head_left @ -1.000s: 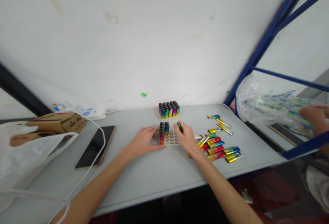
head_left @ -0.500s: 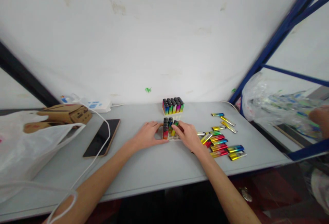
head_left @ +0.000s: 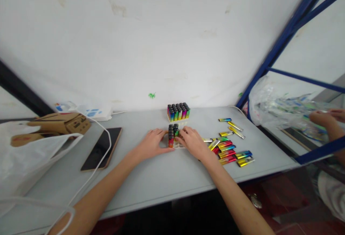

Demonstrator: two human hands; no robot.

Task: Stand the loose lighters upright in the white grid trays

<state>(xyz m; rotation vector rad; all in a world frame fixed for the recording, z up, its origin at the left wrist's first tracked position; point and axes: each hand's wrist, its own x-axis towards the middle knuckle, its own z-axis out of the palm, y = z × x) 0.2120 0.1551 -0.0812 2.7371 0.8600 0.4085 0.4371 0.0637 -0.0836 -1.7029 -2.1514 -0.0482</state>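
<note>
A pale tray [head_left: 179, 145] stands near the middle of the table, with several upright black-topped lighters [head_left: 170, 136] in its left part. My left hand [head_left: 152, 143] braces the tray's left end, thumb along the front edge and fingers curled behind. Over the tray, my right hand [head_left: 192, 139] has its fingers closed at a green lighter [head_left: 176, 131], which they partly cover. Behind stands a second block of upright multicoloured lighters [head_left: 178, 112]. To the right of my right hand lies a loose pile of shiny lighters [head_left: 226, 153].
At left are a phone [head_left: 101, 148], a white cable [head_left: 110, 138], a cardboard box [head_left: 63, 121] and a white plastic bag [head_left: 18, 163]. A blue metal frame [head_left: 272, 57] bounds the right side. Beyond it, another person's hands [head_left: 325, 117] work near clear plastic bags [head_left: 289, 107].
My right hand has brought the green lighter down and left into the tray, beside the other lighters. My left hand stays at the tray. The view has shifted slightly.
</note>
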